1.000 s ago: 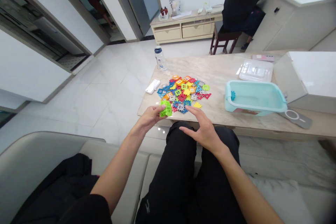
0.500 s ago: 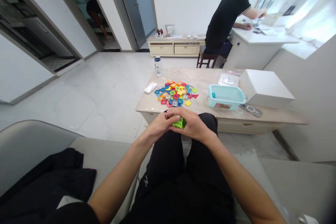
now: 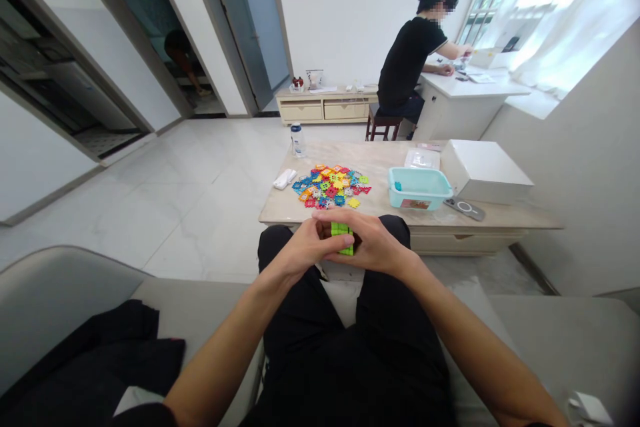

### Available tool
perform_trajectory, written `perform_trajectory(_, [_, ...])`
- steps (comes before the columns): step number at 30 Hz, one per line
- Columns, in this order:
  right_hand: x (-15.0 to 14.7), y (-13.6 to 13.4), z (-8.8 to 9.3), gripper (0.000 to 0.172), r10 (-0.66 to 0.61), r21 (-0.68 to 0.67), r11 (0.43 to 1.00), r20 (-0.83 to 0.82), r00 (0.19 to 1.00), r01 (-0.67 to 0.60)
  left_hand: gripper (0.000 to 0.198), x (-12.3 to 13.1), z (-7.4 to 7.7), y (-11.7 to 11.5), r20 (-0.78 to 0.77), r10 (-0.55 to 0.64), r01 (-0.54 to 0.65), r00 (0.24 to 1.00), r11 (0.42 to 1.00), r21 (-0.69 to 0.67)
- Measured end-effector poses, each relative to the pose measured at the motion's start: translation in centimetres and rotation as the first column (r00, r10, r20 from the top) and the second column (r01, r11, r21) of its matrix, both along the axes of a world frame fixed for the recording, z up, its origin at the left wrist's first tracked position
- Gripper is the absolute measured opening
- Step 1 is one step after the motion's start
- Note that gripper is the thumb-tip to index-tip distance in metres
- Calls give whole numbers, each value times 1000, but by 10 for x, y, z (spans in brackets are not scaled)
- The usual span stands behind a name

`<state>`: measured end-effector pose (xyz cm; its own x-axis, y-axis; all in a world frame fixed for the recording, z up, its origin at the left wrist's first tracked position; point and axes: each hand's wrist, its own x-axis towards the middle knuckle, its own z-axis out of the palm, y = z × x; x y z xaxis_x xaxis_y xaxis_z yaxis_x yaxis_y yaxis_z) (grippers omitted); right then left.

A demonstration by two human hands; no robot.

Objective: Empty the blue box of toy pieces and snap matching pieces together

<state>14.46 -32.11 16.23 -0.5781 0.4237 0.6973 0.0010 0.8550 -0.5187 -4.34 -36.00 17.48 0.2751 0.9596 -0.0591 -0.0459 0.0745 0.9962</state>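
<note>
Between my two hands, above my lap, is a bright green block of interlocking plastic pieces (image 3: 341,230), boxy in shape and partly covered by my fingers. My left hand (image 3: 306,241) grips it from the left, its thumb lying across the near face. Around the right side and the top of the block curl the fingers of my right hand (image 3: 374,239). Just beyond, a heap of colourful notched plastic pieces (image 3: 331,187) lies on the low table (image 3: 280,209). Among them are red, blue, yellow, orange, white and green ones.
A light-blue basket (image 3: 419,200) holds a small teal piece. Beside it are a phone (image 3: 465,208) and a white box (image 3: 485,170). A water bottle (image 3: 297,140) and white tissue pack (image 3: 285,179) stand left of the heap. A person (image 3: 405,63) sits at the far counter.
The green block has turned in my hands, so a flat face shows more. My left thumb has shifted lower across it. My knees have spread apart and the view has tilted up a little.
</note>
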Motion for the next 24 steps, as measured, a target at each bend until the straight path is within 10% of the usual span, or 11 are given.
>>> perform_trajectory(4, [-4, 11, -10, 84, -44, 11, 999, -73, 996, 44, 52, -11, -7, 19, 12, -33, 34, 999, 994, -101])
perform_trajectory(14, [-28, 91, -40, 50, -8, -53, 999, -34, 999, 7, 61, -38, -43, 85, 36, 25, -21, 999, 994, -106])
perform_trajectory(24, [1, 235, -93, 73, -153, -71, 986, 17, 988, 154, 49, -21, -91, 254, 17, -106, 108, 994, 988, -108])
